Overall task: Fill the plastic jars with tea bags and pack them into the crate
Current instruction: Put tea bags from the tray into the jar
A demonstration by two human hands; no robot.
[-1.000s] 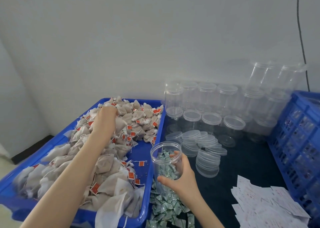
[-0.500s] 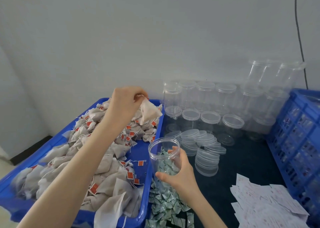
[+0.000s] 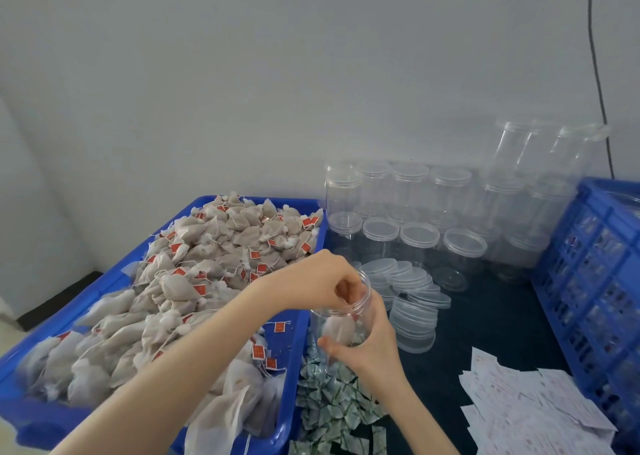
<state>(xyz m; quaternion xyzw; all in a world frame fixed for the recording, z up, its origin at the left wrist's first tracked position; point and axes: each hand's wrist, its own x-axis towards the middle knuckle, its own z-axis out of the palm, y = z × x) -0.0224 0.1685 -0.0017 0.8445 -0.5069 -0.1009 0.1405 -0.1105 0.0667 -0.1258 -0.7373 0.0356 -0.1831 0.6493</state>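
Two hands meet at one clear plastic jar (image 3: 341,319): the right hand (image 3: 369,349) grips its side from below, holding it just beside the blue tray (image 3: 294,378), while the left hand (image 3: 325,280) hovers over its open mouth, fingers curled downward. One pale tea bag (image 3: 337,330) shows through the transparent wall. Heaped tea bags (image 3: 207,264) fill the tray. Loose lids (image 3: 405,281), empty jars (image 3: 419,212) and a blue crate (image 3: 595,274) stand beyond.
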